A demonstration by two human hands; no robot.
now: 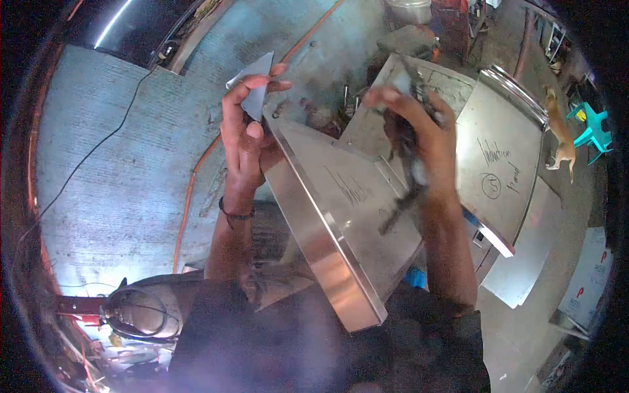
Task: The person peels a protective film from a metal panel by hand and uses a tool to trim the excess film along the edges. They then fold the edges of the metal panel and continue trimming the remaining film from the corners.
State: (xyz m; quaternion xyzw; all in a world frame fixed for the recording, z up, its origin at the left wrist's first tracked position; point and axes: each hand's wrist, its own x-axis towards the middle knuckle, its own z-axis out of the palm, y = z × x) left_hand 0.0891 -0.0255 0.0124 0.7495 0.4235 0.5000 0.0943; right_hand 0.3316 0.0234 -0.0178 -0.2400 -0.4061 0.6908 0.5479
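My left hand [244, 134] is closed on a small triangular metal piece [257, 88], held upright at the top corner of a bent metal panel [367, 190]. Handwriting marks the panel's face, and its folded edge runs down toward my lap. My right hand [426, 124] grips a dark tool [409, 147] above the panel's right part. The tool is blurred and partly hidden by the fingers, so its kind is unclear.
Another marked metal panel [501, 157] lies at the right, with a plain sheet [524, 242] below it. A dog [560, 131] is near a turquoise stool [593, 128]. An orange cable [190, 190] crosses the bluish surface [98, 164] at left.
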